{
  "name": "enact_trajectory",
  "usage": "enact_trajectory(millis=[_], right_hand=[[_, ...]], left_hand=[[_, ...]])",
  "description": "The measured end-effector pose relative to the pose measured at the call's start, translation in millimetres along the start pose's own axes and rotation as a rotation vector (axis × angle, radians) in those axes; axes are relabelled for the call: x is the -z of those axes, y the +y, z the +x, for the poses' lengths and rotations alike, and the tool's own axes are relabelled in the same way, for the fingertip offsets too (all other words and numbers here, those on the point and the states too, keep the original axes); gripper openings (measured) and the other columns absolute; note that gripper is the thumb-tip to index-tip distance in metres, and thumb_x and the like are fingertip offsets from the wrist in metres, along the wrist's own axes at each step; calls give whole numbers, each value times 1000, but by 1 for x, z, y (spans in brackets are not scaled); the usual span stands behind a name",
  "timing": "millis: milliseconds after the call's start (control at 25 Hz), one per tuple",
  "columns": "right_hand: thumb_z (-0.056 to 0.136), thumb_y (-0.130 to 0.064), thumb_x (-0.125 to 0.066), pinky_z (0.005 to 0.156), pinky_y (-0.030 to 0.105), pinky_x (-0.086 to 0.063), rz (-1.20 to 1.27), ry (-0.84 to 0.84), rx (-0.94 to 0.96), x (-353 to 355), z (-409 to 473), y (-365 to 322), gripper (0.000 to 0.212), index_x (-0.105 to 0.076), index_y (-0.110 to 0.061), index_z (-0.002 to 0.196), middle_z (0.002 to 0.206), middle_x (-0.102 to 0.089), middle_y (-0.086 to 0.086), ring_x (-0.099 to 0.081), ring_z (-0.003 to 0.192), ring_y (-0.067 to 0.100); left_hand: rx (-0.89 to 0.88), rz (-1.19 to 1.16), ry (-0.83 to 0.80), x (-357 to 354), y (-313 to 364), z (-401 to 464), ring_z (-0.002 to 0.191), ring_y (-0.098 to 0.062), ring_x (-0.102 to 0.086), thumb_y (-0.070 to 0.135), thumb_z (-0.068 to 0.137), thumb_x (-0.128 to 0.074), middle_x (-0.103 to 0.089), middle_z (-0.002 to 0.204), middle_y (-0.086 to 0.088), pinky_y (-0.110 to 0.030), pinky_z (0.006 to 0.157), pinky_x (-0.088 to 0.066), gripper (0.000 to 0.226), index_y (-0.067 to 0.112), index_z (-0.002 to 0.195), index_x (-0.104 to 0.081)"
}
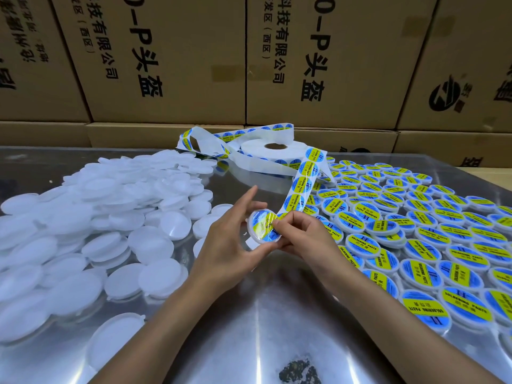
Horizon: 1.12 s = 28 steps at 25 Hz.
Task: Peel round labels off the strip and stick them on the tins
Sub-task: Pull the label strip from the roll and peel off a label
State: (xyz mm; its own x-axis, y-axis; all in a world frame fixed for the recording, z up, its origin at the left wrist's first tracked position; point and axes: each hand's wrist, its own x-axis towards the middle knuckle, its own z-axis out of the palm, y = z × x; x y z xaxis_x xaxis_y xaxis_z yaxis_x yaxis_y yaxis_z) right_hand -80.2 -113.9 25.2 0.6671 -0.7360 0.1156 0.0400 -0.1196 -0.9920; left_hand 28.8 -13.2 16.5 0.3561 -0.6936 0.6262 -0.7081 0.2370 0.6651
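Left hand [232,234] gripping white tin [263,231] by its rim, right hand [302,231] pinching round label [267,221] on its lid

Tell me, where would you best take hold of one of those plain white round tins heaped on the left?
Probably by its rim, fingers on opposite edges, coming from above. Each plain white round tin is a flat disc lying face up, overlapping its neighbours, so only edges offer purchase. The left hand holds the tin being labelled that way, by its edge.

Glossy labels [300,187], matt plastic tins [110,220], reflective metal table [263,314].
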Motion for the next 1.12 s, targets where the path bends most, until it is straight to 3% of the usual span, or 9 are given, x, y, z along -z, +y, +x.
enact_trajectory(millis=[440,520,640,760,840,920,1040,1120], right_hand=[[89,-13,-62,53,12,-47,-75,-37,23,5,5,5,33,-49,-12,59,52,-58,0,-57,47,0],[89,-19,-63,57,15,-47,-164,-62,12,7,7,5,31,-52,-13,61,52,-59,-2,-57,48,0],[83,-34,-69,65,30,-49,-352,-33,31,13,8,8,32,-56,-13,63,56,-61,3,-56,53,6],[63,-62,-72,60,30,-45,-578,106,89,19,7,4,52,-52,-15,63,59,-62,4,-52,54,10],[54,-70,-69,60,30,-48,-305,17,25,15,4,-2,62,-58,-12,74,67,-67,5,-57,56,10],[59,-62,-71,57,25,-50,42,-218,-99,6,-2,-2,58,-64,-14,89,75,-68,4,-61,64,13],[72,-40,-75,54,18,-48,214,-371,-100,0,-8,2,22,-62,-23,74,64,-58,-2,-56,58,7],[70,-41,-73,52,17,-46,228,-307,-98,1,-8,3,22,-60,-24,65,56,-53,-3,-56,53,8]], left_hand=[[-11,26,-26,3,5,-1,104,1,-58,18,66,-85,-62,116,7,-9,88,-44,87,14,140,-39],[-19,57,-46,4,6,-1,105,0,-58,21,65,-85,-62,117,7,-16,91,-47,87,16,140,-40],[-56,143,-55,6,8,-1,105,-1,-58,21,66,-85,-61,119,10,-25,91,-48,84,16,138,-42],[3,91,33,9,7,2,106,0,-60,17,64,-86,-63,118,11,-19,93,-47,82,17,136,-46],[51,-7,61,7,8,2,104,3,-60,14,64,-86,-64,117,11,-12,91,-45,82,19,136,-47],[83,-100,31,0,11,0,103,4,-61,3,66,-82,-64,117,10,-9,88,-44,80,23,134,-44],[87,-155,-10,-9,10,-5,103,4,-61,-9,69,-74,-62,116,13,-9,88,-44,78,24,132,-42],[73,-155,-38,-11,9,-6,106,4,-60,-3,69,-78,-61,118,15,-10,91,-43,79,25,133,-41]])
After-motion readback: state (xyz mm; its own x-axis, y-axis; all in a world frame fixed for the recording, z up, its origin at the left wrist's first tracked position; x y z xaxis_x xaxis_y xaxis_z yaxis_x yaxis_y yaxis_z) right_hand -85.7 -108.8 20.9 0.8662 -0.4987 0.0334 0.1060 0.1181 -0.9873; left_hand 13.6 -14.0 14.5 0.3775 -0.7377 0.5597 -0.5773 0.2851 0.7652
